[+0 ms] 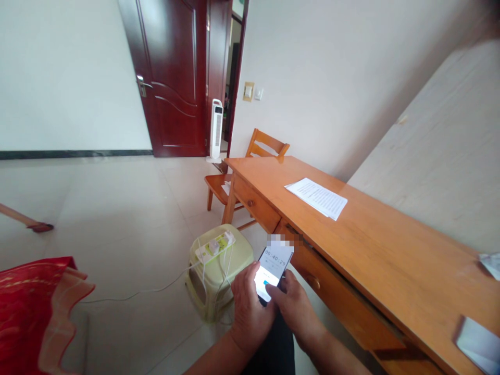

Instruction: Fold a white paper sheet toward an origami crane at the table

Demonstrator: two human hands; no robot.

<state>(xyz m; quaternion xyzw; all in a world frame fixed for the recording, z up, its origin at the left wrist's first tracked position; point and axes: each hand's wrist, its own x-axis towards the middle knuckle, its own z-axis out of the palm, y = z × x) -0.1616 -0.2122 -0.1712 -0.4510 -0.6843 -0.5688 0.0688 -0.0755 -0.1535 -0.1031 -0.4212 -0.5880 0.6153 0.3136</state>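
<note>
A smartphone (pixel 274 266) with a lit screen showing a timer sits in front of me, low in the view. My left hand (pixel 247 307) wraps around its lower left side and holds it. My right hand (pixel 295 304) holds the phone's lower right side, with the thumb resting on the screen near a blue button. Both hands are closed around the phone.
A long wooden desk (pixel 375 250) with drawers runs along the right wall, bearing printed sheets (pixel 317 197) and papers at the near end. A wooden chair (pixel 250 166) stands beyond it. A green plastic stool (pixel 219 268) carries a power strip (pixel 215 246) with cables. Red cloth (pixel 31 307) lies at left.
</note>
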